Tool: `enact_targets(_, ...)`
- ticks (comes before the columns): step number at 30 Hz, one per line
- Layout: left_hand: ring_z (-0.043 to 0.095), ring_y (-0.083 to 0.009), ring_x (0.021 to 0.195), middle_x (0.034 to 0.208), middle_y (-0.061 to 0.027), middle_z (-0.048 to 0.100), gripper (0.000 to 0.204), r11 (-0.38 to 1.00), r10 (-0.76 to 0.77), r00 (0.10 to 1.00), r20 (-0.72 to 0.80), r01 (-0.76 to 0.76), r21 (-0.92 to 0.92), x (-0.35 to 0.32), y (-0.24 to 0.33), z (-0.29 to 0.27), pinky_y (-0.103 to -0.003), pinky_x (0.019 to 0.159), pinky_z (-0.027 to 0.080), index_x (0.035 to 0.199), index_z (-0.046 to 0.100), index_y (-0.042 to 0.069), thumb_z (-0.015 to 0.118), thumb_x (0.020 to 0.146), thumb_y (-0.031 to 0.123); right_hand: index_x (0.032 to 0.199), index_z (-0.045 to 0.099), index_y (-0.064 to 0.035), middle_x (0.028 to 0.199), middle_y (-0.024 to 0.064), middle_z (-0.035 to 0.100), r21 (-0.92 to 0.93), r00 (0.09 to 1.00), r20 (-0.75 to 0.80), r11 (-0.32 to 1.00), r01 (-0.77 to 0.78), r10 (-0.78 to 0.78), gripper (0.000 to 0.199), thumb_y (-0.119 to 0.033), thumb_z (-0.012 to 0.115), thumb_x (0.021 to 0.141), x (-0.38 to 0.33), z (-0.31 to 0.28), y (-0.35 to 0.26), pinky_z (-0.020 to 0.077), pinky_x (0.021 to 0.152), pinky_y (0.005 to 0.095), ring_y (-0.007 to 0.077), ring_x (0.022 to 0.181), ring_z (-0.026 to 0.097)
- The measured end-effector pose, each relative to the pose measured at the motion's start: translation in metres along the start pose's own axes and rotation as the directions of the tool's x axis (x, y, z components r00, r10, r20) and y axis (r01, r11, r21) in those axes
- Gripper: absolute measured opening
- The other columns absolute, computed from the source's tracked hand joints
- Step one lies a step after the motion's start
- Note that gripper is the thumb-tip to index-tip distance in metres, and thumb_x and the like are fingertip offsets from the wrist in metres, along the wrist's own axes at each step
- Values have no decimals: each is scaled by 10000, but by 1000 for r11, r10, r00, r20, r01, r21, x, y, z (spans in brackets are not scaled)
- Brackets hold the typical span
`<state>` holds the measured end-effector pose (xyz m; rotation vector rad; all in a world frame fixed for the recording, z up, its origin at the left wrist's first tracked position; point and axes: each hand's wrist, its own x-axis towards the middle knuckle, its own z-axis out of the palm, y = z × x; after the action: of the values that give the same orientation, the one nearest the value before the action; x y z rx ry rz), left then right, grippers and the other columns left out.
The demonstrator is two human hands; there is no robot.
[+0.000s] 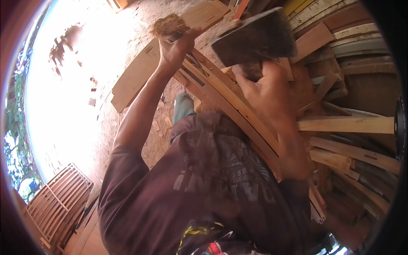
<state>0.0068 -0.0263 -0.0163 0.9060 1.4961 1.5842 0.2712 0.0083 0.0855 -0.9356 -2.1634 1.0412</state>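
My left hand [174, 51] is closed around a chisel [168, 26], whose frayed, mushroomed wooden handle end sticks out above the fist. A thin dark strip below the hand looks like its blade, slanting to a long wooden beam [229, 102]. Dark slots are cut in the beam's face near there. In my right hand [267, 85], slightly blurred, is a mallet [257, 40] with a dark, blocky head. The mallet is raised to the right of the chisel, apart from it. Where the chisel's tip meets the wood, I cannot make out clearly.
A wide plank [136, 76] lies crosswise beyond the beam. Stacked boards and offcuts [352, 51] crowd the right side, with a pale batten [348, 125] jutting among them. A slatted wooden frame [59, 204] stands at lower left. Wood scraps litter the sunlit ground.
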Motion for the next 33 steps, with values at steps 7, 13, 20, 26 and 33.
enact_targets(7, 569, -74, 682, 771, 30, 641, 215, 996, 74, 997, 19, -75, 53, -24, 3, 44, -285, 609, 463, 967, 711, 29, 845, 891, 178, 1095, 728, 51, 965, 187, 792, 16, 991, -4, 990, -137, 137, 277, -155, 809, 928, -17, -7, 11, 595, 779, 384, 298, 888, 796)
enact_targets(13, 596, -88, 755, 842, 22, 661, 214, 994, 52, 997, 51, -57, 93, -20, -4, 42, -308, 670, 502, 959, 707, 26, 841, 892, 179, 1094, 722, 64, 960, 205, 787, -14, 983, 30, 984, -179, 179, 298, -158, 817, 921, -18, -7, 15, 595, 764, 388, 304, 879, 796)
enact_targets(20, 662, -120, 840, 908, -19, 714, 251, 978, 160, 983, 94, -170, 122, -21, -11, 42, -324, 742, 545, 1028, 729, 9, 842, 860, 157, 929, 714, 48, 788, 181, 748, -108, 995, -97, 994, -12, 2, 249, -170, 831, 897, 10, -18, -23, 571, 670, 405, 325, 760, 775)
enact_targets(26, 715, -278, 1043, 1111, -111, 756, 337, 805, 482, 860, 168, -511, 301, -34, -22, 43, -421, 916, 571, 1168, 748, 35, 809, 847, 118, 854, 654, -5, 749, 200, 692, -412, 969, 99, 877, 248, -228, 166, -134, 757, 861, 26, 10, -21, 570, 668, 527, 415, 725, 721)
enact_targets(33, 708, -319, 1050, 1146, -132, 745, 312, 916, 276, 953, 123, -299, 267, -47, -35, 41, -454, 932, 559, 1155, 736, 46, 801, 860, 128, 928, 675, -19, 808, 187, 712, -336, 944, 71, 884, 326, -321, 135, -109, 739, 851, 31, -10, -53, 579, 702, 545, 423, 816, 735)
